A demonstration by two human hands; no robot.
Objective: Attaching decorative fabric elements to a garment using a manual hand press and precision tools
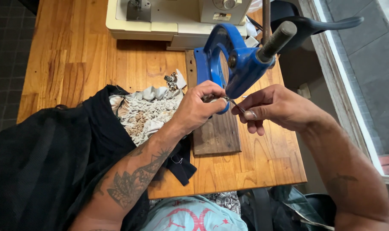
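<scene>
A blue hand press (pixel 241 60) with a grey handle stands on a dark wooden board (pixel 215 132) on the wooden table. My left hand (pixel 196 107) pinches a small metal piece just under the press head. My right hand (pixel 273 107) holds a thin metal tool (pixel 236 104) whose tip meets the left hand's fingers at the press. Black fabric (pixel 53 158) and a grey patterned cloth (pixel 145 113) lie under my left forearm.
A cream sewing machine (pixel 177 19) sits at the table's far edge. Small metal fasteners (pixel 172 81) lie beside the grey cloth. The table's right edge (pixel 295 145) borders a window ledge. A dark chair part (pixel 318 23) shows at the top right.
</scene>
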